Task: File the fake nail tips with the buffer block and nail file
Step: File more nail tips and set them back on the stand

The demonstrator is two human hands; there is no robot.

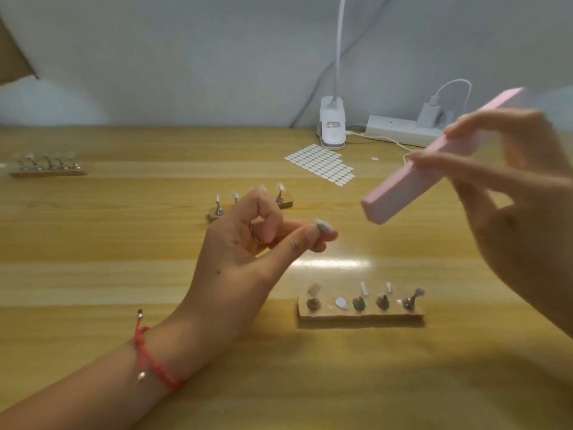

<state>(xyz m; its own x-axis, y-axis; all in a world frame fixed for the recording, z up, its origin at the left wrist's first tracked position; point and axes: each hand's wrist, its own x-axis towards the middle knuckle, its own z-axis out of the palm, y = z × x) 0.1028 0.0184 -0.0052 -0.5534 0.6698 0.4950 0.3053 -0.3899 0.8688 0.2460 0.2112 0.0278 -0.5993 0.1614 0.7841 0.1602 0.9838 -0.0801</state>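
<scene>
left hand (248, 240) is raised over the table (124, 243), palm toward the camera, thumb and forefinger pinching a nail tip (323, 226) at the fingertips; other fingers curled in. a ring sits on one curled finger and a red cord bracelet (152, 358) is on the wrist.

right hand (514, 193) is up at the right, blurred, fingers wrapped around a pink buffer block (434, 162). block is tilted, low end pointing down-left toward the nail tip, high end up-right. block and nail tip are apart, not touching.

nail file: can't tell which item it is, if any.

on the table:
- near wooden stand (361, 315) below the right hand, with small metal holders; some carry clear tips, one slot shows a white oval pad.
- middle stand (286, 201) partly hidden behind the left hand, tips standing up on its holders.
- far-left stand (46, 172), blurry, also with holders.
- sheet of white oval stickers (321, 164) toward the back, one loose sticker just right of it.
- white clip lamp (332, 125) at the back edge, neck running up out of view.
- white power strip (400, 131) beside the lamp, with a charger (429, 114) plugged in and a white cable looping off it.
</scene>
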